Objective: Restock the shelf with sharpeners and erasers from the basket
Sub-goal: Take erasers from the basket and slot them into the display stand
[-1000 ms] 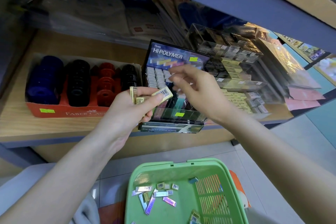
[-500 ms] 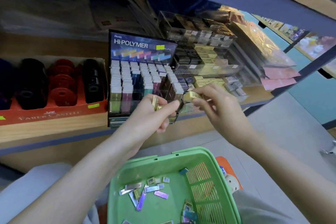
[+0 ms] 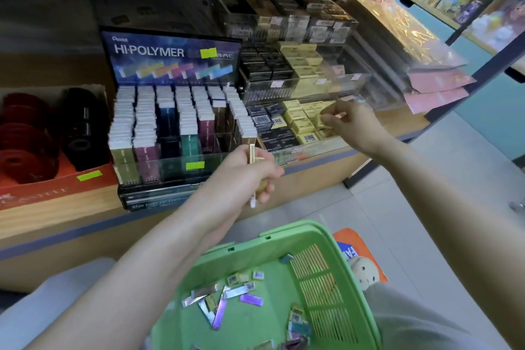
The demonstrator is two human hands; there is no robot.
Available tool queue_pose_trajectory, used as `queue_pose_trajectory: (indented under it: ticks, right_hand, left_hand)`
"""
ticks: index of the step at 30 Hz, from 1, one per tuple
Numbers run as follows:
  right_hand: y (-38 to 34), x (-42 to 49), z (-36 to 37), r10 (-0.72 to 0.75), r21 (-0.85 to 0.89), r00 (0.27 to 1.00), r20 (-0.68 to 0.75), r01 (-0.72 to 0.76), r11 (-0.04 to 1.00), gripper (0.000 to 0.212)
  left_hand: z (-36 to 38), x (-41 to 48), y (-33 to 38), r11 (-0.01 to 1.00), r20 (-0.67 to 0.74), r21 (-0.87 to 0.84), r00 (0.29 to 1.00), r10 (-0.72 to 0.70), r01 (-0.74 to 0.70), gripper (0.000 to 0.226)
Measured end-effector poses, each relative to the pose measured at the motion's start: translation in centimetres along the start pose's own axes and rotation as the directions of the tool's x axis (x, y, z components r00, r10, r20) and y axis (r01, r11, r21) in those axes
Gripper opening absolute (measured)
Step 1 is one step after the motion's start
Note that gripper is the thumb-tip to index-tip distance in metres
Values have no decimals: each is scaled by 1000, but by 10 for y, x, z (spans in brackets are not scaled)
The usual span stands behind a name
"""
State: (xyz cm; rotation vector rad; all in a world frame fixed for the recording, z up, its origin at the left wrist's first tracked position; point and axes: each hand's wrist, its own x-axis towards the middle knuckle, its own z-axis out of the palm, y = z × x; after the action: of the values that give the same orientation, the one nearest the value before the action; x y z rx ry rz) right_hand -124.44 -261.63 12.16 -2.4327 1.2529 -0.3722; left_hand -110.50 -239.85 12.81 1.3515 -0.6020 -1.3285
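My left hand (image 3: 250, 172) grips a few slim gold-wrapped erasers (image 3: 251, 152) in front of the HI-POLYMER display box (image 3: 170, 71) full of eraser rows. My right hand (image 3: 350, 123) reaches over the clear acrylic tray (image 3: 312, 148) on the shelf and pinches a small yellow eraser (image 3: 322, 121) among the yellow erasers (image 3: 301, 119) stacked there. Below, the green basket (image 3: 338, 273) holds several loose erasers (image 3: 227, 297) in shiny wrappers.
A red box of round sharpeners (image 3: 42, 133) stands at the left of the wooden shelf (image 3: 65, 213). Stacked clear trays of black and yellow erasers (image 3: 284, 60) sit behind. Pink packets (image 3: 434, 88) lie at the right. An orange bag with a plush toy (image 3: 363, 264) is beside the basket.
My right hand took a yellow eraser from my left hand and moved right to the clear tray. My left hand lowered in front of the display box. The view shifted right.
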Motion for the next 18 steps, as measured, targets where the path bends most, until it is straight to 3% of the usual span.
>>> queue_pose_trajectory:
  ticks: [3, 7, 13, 18]
  right_hand:
    - [6, 0, -3, -74, -111, 993, 88, 84, 990, 26]
    - [13, 1, -4, -132, -163, 990, 58, 140, 977, 23]
    - [42, 10, -17, -82, -189, 986, -143, 54, 981, 26]
    - [43, 20, -17, -76, -249, 987, -143, 38, 968, 27]
  left_hand:
    - [6, 7, -2, 1000, 62, -25, 998, -13, 14, 22]
    - [13, 13, -7, 996, 104, -43, 992, -68, 73, 26]
    - [17, 16, -13, 989, 78, -21, 987, -141, 143, 24]
    - [18, 17, -15, 970, 88, -125, 976, -200, 210, 23]
